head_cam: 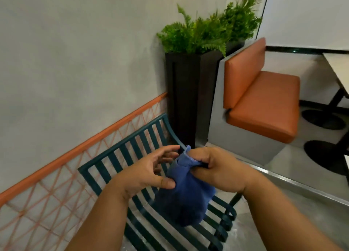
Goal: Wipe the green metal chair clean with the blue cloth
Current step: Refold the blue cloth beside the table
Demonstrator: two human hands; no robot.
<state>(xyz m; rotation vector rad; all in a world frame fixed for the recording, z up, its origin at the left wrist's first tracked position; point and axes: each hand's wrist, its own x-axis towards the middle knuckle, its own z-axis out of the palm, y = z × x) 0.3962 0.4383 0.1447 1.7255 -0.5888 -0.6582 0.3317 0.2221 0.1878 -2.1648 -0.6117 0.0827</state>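
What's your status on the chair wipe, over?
Right hand gripping blue cloth; left hand fingers spread, thumb on it. Cloth held above green metal chair, not yet on the slats. Nothing in the way.

Slatted dark-green metal chair [132, 156] standing just beside the grey wall with orange lattice trim [56, 175], leaving only a narrow gap behind its backrest; tall black rectangular planter [185, 99] close at the backrest's far end; seat slats partly covered by the hanging blue cloth [185, 194] and both forearms; grey floor [283, 209] open to the right, toward the orange-cushioned bench [264, 103].
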